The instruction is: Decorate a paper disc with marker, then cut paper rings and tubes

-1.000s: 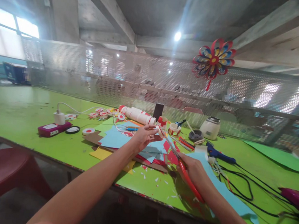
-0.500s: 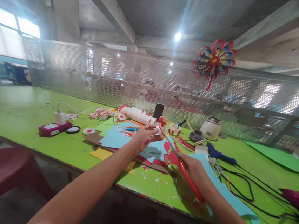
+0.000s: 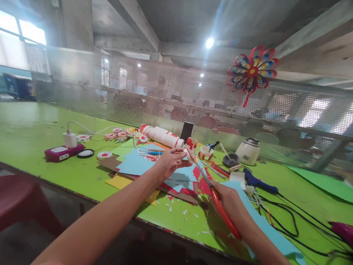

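Observation:
My right hand point(image 3: 228, 198) is closed around the red handles of a pair of scissors point(image 3: 223, 214), whose blades point up and left. The blade tips reach a small white piece with a red edge point(image 3: 188, 155), pinched in the fingers of my left hand point(image 3: 171, 162). Whether the blades touch the piece I cannot tell. Beneath my left hand lies a pile of light blue paper point(image 3: 134, 164), with red, yellow and brown sheets under it. Small white and red scraps point(image 3: 184, 211) are scattered on the green table point(image 3: 77, 185) near its front edge.
A purple power strip point(image 3: 64, 153) with a white charger stands left. Behind the pile are a white-and-red roll point(image 3: 166, 136) and a dark upright phone-like slab point(image 3: 187, 131). To the right lie a blue glue gun point(image 3: 260, 182), black cables point(image 3: 293, 216) and a white jar point(image 3: 248, 151).
The view has shifted very slightly. Both hands, the scissors and the white piece keep nearly the same places.

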`<state>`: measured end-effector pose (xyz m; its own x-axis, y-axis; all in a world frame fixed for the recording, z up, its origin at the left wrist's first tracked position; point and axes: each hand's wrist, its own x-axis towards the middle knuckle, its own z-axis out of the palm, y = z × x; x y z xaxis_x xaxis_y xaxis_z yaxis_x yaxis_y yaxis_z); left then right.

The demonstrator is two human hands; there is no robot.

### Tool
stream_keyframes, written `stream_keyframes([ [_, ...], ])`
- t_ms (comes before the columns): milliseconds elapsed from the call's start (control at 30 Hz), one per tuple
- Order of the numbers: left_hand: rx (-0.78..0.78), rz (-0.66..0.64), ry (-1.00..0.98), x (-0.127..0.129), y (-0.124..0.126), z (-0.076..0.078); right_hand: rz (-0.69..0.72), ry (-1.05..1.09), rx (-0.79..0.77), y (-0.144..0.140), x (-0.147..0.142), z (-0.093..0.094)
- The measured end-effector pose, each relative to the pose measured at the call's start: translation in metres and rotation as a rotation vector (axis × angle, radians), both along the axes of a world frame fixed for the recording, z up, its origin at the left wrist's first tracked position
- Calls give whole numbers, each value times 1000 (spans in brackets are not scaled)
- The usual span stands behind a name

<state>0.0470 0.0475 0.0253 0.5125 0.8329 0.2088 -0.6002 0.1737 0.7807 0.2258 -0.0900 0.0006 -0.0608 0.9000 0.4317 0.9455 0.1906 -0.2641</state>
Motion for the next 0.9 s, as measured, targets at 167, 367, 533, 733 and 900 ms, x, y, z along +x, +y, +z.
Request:
stream_keyframes([
  [167,-9,-1,-1,1,2,-2,-6,3,-14,0,-1,1],
  [367,-9,-3,-4,0,3,-2,6,7,-4,2,2,-1],
  [533,-10,24,10,-1,4,-1,40,5,10,4,6,-3],
  [733,8,38,21,0,3,-2,30,6,3,6,8,-5],
  [900,11,32,21,0,3,-2,5,-2,-11,5,6,-6],
])
